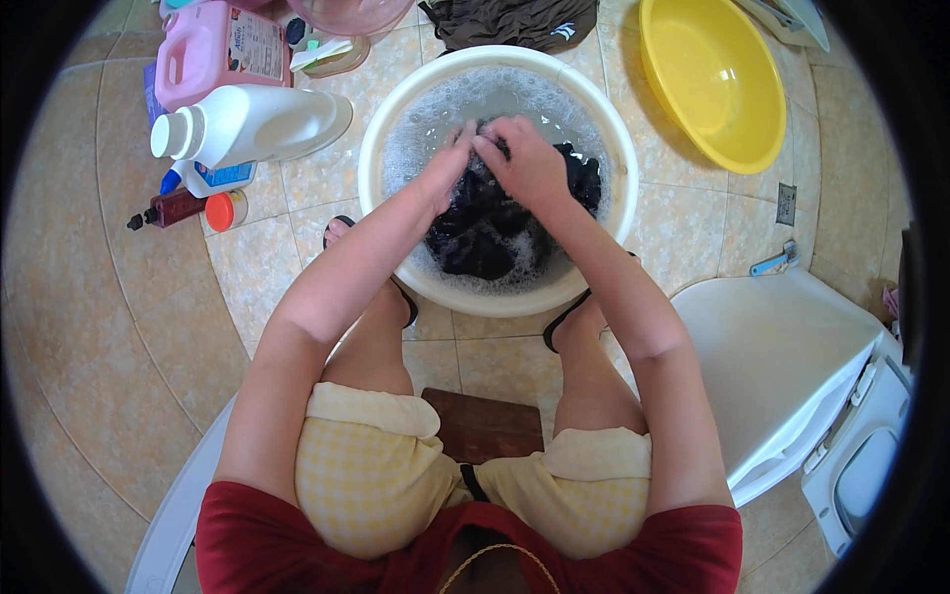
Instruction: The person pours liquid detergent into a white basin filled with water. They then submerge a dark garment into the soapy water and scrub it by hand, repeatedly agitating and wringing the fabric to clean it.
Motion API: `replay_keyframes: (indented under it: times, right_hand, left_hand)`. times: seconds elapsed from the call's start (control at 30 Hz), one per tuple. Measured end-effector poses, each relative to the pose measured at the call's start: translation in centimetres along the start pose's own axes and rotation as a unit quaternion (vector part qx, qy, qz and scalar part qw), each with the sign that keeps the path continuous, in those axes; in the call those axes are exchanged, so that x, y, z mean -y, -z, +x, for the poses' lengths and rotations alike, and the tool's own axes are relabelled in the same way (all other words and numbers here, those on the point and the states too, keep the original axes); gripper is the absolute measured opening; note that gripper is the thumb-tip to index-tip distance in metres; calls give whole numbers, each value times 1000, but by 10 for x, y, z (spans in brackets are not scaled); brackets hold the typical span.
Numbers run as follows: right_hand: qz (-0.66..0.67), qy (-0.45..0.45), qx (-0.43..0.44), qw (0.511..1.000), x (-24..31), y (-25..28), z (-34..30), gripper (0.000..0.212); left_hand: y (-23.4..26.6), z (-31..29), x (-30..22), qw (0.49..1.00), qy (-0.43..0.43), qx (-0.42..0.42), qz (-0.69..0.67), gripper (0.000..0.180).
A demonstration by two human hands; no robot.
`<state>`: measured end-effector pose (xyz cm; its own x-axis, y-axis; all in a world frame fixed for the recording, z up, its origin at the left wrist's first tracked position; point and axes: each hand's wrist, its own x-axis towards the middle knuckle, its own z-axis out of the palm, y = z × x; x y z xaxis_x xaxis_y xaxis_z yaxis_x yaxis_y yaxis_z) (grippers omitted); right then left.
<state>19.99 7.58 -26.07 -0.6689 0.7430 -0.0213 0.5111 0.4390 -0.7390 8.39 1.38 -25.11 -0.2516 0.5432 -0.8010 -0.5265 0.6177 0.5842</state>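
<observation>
In front of me a white round basin (pixel 616 119) holds cloudy, foamy water. A wet black garment (pixel 475 249) lies bunched in it, partly under the suds. My left hand (pixel 455 163) and my right hand (pixel 526 166) meet above the far half of the basin. Fingers of both are curled in toward each other, with dark wet cloth between and just below them. They look closed on the garment, though its gripped part is mostly hidden behind the fingers.
To the left stand a white bottle (pixel 262 124), a pink jug (pixel 213 54) and a red-lidded jar (pixel 224 212). Dark clothing (pixel 515 22) lies beyond the basin. A yellow basin (pixel 727 79), a blue-handled brush (pixel 770 263) and a white appliance (pixel 782 346) are at right.
</observation>
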Motion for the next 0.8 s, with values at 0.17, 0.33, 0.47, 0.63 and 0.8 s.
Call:
replay_keyframes:
  times: [0.17,0.33,0.47,0.63,0.8]
  right_hand:
    - [7,145,-37,989,53,-4,-7,17]
    - [-48,179,-30,982,65,2,-1,17]
    - [-51,110,-36,992,48,0,15,26]
    - [-18,-27,-31,999,-3,19,34,35]
    - [-66,-28,-10,997,-30,8,2,20]
  left_hand:
    - [10,14,2,956,75,186,-215,50]
    - [7,6,7,971,31,152,-184,50]
    - [-6,-13,-2,992,46,65,-98,50]
    - [8,-5,1,995,-27,48,-81,46]
    - [19,14,19,992,-115,-9,56,34]
